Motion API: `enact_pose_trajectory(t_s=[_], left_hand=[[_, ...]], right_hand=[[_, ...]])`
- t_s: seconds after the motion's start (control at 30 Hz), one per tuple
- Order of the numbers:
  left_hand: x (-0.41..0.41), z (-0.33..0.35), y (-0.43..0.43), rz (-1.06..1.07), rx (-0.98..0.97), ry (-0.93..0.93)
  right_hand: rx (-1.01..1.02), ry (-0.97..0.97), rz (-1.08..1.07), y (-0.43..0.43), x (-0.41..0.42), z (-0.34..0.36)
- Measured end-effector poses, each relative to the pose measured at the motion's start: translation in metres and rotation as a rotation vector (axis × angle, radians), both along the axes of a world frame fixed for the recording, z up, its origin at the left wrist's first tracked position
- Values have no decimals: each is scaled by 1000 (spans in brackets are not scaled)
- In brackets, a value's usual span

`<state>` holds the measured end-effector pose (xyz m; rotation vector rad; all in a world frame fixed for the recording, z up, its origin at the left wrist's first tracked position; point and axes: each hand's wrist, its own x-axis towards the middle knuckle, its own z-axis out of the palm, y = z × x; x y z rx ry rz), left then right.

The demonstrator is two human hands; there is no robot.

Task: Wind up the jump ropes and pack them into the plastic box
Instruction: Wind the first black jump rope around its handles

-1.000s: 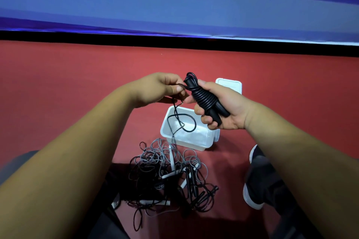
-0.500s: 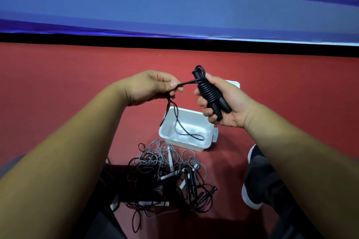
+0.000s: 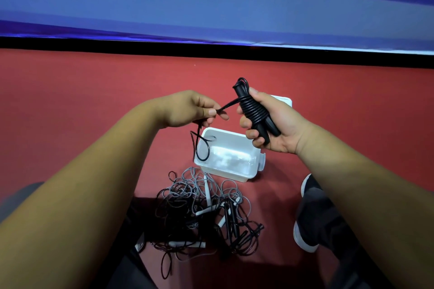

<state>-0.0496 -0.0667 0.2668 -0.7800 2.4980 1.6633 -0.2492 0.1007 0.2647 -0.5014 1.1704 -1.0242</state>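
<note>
My right hand (image 3: 279, 124) grips the two black handles of a black jump rope (image 3: 254, 110), with the cord coiled tightly round them. My left hand (image 3: 190, 110) pinches the free end of that cord, which runs taut to the coil; a short loop (image 3: 202, 148) hangs below it over the box's left rim. The white plastic box (image 3: 244, 175) stands open on the red floor under my hands. A tangled pile of grey and black jump ropes (image 3: 206, 213) with white and black handles lies in front of the box, near me.
The box's white lid (image 3: 284, 101) lies behind the box, mostly hidden by my right hand. My dark shoe (image 3: 310, 218) rests on the red floor at the right. A black strip and a blue banner (image 3: 211, 12) close off the floor at the back.
My hands have drawn apart, pulling the cord taut between them. The hanging loop has grown shorter as more cord went onto the handles. The right hand has risen slightly.
</note>
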Motion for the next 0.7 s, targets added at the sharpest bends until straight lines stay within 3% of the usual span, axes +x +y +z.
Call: enact_pose_trajectory(t_s=[0.37,0.7], left_hand=[[-6,6,7,-17,123,68],[-14,12,14,1,-80,-2]], right_hand=[[16,77,531,8,-1,-8],[148,389,475,5,6,-17]])
